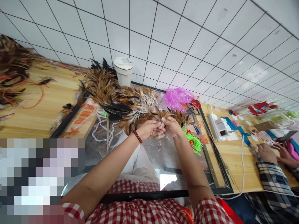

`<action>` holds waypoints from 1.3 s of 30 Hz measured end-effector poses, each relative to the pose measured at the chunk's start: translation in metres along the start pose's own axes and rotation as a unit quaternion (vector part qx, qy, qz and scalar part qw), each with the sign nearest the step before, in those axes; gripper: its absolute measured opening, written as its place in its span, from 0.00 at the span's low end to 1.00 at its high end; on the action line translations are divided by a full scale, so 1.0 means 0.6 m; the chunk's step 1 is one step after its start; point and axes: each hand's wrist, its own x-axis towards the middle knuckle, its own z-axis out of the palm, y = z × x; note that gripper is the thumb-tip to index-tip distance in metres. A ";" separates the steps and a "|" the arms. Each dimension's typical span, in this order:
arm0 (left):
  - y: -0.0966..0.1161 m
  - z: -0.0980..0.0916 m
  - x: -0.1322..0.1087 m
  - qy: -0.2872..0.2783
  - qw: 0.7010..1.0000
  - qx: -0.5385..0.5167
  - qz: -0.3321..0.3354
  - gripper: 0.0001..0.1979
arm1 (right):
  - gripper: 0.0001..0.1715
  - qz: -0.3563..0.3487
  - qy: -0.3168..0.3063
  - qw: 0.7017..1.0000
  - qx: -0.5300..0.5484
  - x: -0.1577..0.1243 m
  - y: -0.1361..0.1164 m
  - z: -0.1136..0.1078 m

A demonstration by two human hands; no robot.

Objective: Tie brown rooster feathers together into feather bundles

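Note:
My left hand and my right hand meet over the glass tabletop, fingers pinched together on a small bunch of brown feathers. A dark red bead bracelet circles my left wrist. Just beyond my hands lies a big heap of brown, black and white feathers. Both sleeves are red and white check.
A white lidded cup stands by the tiled wall. A pink plastic bag, green cords and a white power strip lie to the right. Another person's hands work at the right. More feathers lie far left.

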 end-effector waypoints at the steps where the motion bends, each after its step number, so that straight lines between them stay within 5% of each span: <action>1: 0.000 -0.003 0.000 -0.023 0.999 -0.020 -0.010 0.14 | 0.24 0.002 0.010 1.000 0.011 0.001 0.001 -0.002; 8: 0.002 -0.019 -0.003 -0.123 0.989 -0.051 -0.067 0.15 | 0.23 0.058 -0.051 0.997 0.032 -0.003 0.000 -0.004; 12: -0.003 -0.014 0.001 -0.089 0.994 -0.047 -0.052 0.13 | 0.23 0.062 -0.054 0.997 0.002 -0.001 0.005 -0.001; 16: -0.006 -0.011 0.008 -0.004 0.994 -0.108 0.028 0.09 | 0.24 -0.073 -0.020 0.992 -0.098 -0.003 0.001 -0.003; 19: -0.003 -0.011 0.009 0.027 0.990 -0.124 0.063 0.10 | 0.48 -0.193 -0.031 0.934 -0.298 -0.011 -0.005 -0.001; 21: -0.001 -0.010 0.008 0.027 0.991 -0.115 0.060 0.12 | 0.53 -0.240 -0.006 0.870 -0.431 -0.017 -0.009 0.005; 25: 0.003 -0.004 0.005 0.050 0.989 -0.102 0.098 0.13 | 0.47 -0.287 0.091 0.781 -0.548 -0.021 -0.016 0.012; 29: 0.009 -0.003 0.006 0.094 0.972 -0.097 0.193 0.13 | 0.32 -0.285 0.114 0.782 -0.543 -0.017 -0.030 -0.014; 33: 0.012 -0.007 0.009 0.118 0.967 -0.093 0.206 0.15 | 0.14 -0.204 0.133 0.756 -0.608 -0.008 -0.029 -0.059; 35: 0.012 -0.006 0.009 0.131 0.964 -0.094 0.212 0.16 | 0.13 -0.170 0.132 0.751 -0.625 0.000 -0.018 -0.074; 39: 0.011 -0.003 0.010 0.149 0.961 -0.092 0.215 0.15 | 0.19 -0.167 0.125 0.790 -0.576 0.020 0.016 -0.079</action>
